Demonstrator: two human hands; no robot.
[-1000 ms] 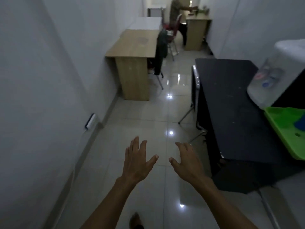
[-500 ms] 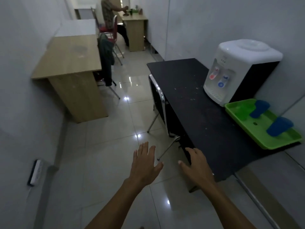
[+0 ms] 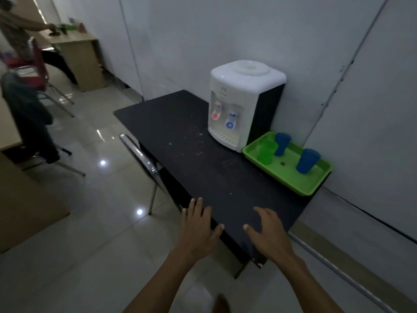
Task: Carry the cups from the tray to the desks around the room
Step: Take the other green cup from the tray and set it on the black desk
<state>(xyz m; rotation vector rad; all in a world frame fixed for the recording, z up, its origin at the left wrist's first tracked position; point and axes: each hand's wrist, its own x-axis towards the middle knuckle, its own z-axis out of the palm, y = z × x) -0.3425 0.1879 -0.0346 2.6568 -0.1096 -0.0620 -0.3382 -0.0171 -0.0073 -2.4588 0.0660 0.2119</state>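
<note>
**Cups on the tray, not yet picked up**

Head view, the only one. Three plastic cups standing upside down in the shallow green plastic tray (image 3: 316, 186), itself at the far right corner of the black rectangular table (image 3: 191, 143), just beside the white countertop water dispenser (image 3: 243, 102). Translucent green plastic cup (image 3: 267, 152) nearest the dispenser; dark blue plastic cup (image 3: 281, 143) just behind it, close against it, contact impossible to judge; second dark blue plastic cup (image 3: 307, 160) apart from both, toward the tray's far right end. All three untouched.

Left hand (image 3: 199, 231) over the near edge of the black table, fingers spread and straight, nothing held. Right hand (image 3: 268, 233) beside it over the same near corner, fingers loosely curved and parted, likewise empty. Whether either palm touches the tabletop: cannot tell. Both well apart from the tray.

Step in hand, as a judgement: the approach to the tray, ahead of any pickup. Next move probably a reach across the table toward the dispenser side, fingers closing round one cup wall, perhaps a cup per hand. Care needed with the green and blue pair standing so close, so that lifting one leaves the other upright.

Away from the table, on its far left side, a light wooden desk (image 3: 74, 55) against the wall with another person (image 3: 15, 32) at it, and a red-seated metal chair (image 3: 33, 71) close by: likely one destination.
</note>
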